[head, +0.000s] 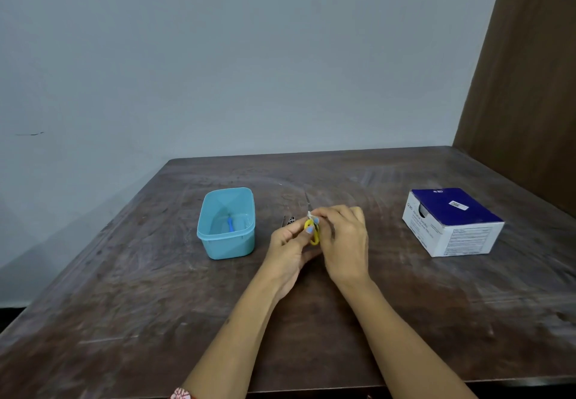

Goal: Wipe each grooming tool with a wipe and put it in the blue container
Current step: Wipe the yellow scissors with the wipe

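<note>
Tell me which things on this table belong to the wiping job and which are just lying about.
Part of the job:
- yellow scissors, held in the left hand
- white wipe, pinched by the right hand
- blue container, with a blue tool inside
- small tools waiting on the table
- swab box

Just lying about:
- nothing visible

both forearms reach forward from the lower edge of the view and converge toward the middle, bare from elbow to wrist. the left hand (290, 249) lies palm turned inward, its fingers curled, the fingertips with pale blue nails pinching near the knuckles of the other hand. the right hand (343, 239) sits back-up, knuckles raised, fingers bent down and forward, pinching at their tips. the two hands touch at the fingers. a patterned band circles the left forearm at the frame's bottom edge.
</note>
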`<state>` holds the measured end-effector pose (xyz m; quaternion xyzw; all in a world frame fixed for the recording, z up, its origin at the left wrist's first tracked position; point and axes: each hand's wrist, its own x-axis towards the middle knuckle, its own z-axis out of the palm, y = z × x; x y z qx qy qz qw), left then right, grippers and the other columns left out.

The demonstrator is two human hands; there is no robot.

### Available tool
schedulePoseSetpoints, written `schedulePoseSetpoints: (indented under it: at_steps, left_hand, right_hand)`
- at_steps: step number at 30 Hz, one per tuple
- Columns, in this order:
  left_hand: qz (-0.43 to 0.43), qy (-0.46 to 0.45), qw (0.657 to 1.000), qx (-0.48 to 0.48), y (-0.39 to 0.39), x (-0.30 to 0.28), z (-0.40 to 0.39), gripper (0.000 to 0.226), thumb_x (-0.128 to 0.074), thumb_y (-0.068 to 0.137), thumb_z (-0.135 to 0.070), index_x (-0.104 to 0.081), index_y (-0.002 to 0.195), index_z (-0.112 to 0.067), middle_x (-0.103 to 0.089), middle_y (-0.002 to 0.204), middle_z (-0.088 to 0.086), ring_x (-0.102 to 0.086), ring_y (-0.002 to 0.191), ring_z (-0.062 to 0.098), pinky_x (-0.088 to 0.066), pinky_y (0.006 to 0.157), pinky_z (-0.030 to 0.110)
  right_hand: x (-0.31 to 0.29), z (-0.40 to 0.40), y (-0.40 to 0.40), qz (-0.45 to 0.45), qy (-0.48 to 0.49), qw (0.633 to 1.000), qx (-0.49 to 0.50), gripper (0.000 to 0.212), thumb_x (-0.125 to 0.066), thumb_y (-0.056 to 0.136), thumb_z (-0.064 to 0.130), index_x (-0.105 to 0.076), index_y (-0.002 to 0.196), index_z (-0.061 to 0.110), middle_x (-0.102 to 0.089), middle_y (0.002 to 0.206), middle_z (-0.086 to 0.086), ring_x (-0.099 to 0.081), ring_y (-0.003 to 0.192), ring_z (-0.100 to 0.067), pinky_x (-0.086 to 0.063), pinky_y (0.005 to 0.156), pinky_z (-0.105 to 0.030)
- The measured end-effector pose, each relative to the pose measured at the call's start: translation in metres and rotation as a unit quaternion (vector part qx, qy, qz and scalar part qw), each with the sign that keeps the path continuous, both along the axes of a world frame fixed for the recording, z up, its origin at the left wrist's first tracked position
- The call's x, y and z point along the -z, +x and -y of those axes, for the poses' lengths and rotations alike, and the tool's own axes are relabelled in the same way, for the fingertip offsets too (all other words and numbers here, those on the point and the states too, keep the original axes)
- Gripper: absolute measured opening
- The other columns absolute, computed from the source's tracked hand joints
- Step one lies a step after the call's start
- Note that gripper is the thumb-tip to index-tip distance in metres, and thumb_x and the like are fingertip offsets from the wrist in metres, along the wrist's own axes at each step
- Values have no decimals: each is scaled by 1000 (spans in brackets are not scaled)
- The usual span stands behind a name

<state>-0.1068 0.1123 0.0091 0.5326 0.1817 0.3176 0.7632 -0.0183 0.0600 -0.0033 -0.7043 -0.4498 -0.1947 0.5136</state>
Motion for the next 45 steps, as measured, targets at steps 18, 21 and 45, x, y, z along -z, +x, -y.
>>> schedulePoseSetpoints:
  at_steps: [18, 21, 45]
  left_hand:
    - [-28, 23, 998, -53, -3, -1, 2, 30, -47, 91, 6, -66, 109, -9, -72, 94, 9, -69, 85, 15, -57, 66, 27]
    - [-39, 10, 998, -37, -2, 0, 1, 29, -48, 91, 4, -66, 108, -12, -72, 98, 9, -69, 87, 18, -58, 65, 30]
    - [-47, 33, 996, -76, -2, -3, 7, 34, -46, 91, 9, -66, 105, -15, -70, 97, 7, -68, 85, 14, -58, 66, 27]
  right_hand:
    - [-3, 0, -3, 2, 12, 996, 84, 4, -67, 70, 30, -69, 73, 30, -66, 70, 14, -51, 75, -10, -23, 76, -25]
    - [-2, 1, 0, -4, 27, 995, 101, 8, -71, 76, 24, -70, 82, 30, -67, 73, 14, -48, 79, -8, -22, 77, -25]
    - [-3, 1, -4, -26, 36, 994, 101, 2, -68, 72, 29, -67, 73, 28, -64, 67, 14, -52, 79, -8, -22, 82, -26]
